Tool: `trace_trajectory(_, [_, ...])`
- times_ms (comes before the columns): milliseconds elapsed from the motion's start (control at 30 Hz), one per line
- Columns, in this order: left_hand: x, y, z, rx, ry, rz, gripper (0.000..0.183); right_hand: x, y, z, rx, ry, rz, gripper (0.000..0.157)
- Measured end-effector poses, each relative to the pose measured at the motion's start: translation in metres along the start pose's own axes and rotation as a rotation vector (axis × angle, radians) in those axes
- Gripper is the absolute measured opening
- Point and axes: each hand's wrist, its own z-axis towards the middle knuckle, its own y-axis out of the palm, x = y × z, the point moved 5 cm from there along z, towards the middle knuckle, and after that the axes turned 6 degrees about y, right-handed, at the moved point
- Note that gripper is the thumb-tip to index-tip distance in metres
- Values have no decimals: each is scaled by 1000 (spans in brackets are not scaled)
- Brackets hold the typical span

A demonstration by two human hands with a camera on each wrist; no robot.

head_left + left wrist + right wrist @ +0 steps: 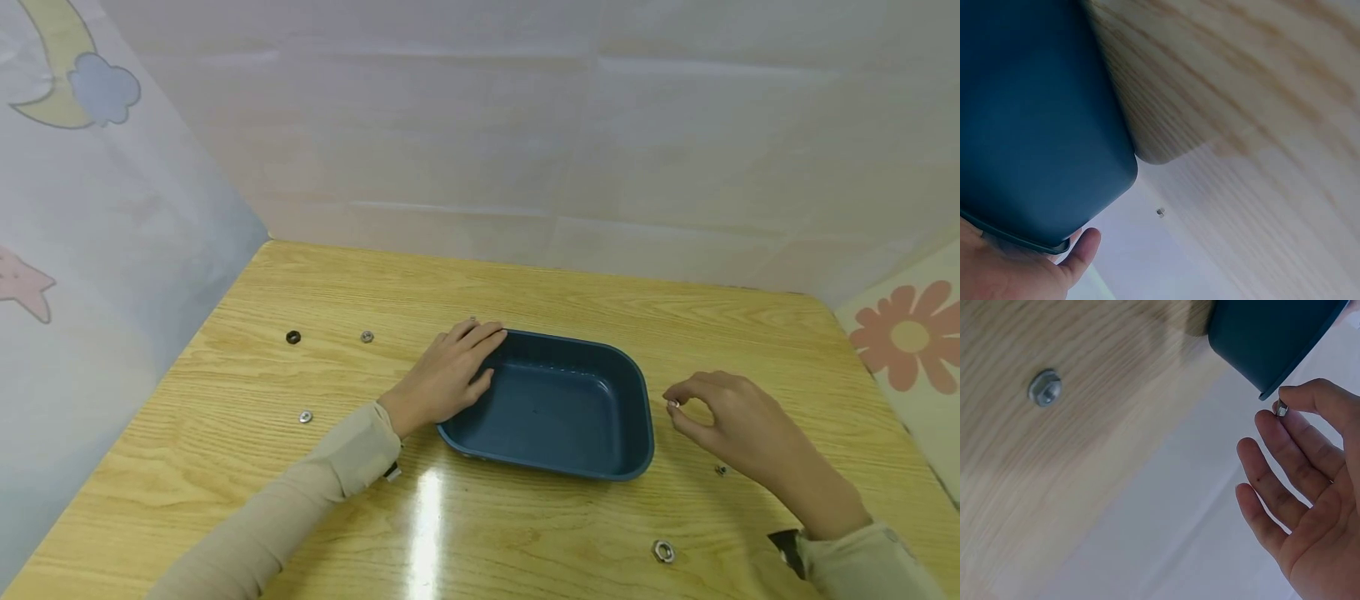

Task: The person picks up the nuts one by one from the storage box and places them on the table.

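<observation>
A dark blue plastic bin (536,467) stands on the wooden table, its inside bare. My left hand (448,375) holds its left rim near the far corner, thumb over the inner side and fingers along the edge. Off the bin's right side, my right hand (738,425) pinches a small silver nut (1282,409) between thumb and index finger, close to the rim in the right wrist view; the other fingers are loosely spread. Below this hand lies a silver flange nut (1045,387). A larger silver hex nut (663,551) sits nearer the front.
On the left of the table (225,500) lie a black nut (293,337) and two silver nuts, one farther back (367,337) and one nearer (305,416). A tiny nut (473,318) shows behind the left hand. White sheeting (480,133) borders the table.
</observation>
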Motion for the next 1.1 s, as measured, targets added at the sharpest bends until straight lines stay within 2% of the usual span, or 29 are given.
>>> trace_trajectory(400, [0, 0, 0, -2, -1, -2, 55, 16, 2, -10, 18, 19, -40, 15])
trace_trajectory(767, [0, 0, -1, 2, 2, 9, 56, 37, 4, -22, -37, 96, -55, 16])
trace_trajectory(1100, [0, 0, -1, -9, -7, 16, 56, 57, 6, -33, -44, 159, -41, 17])
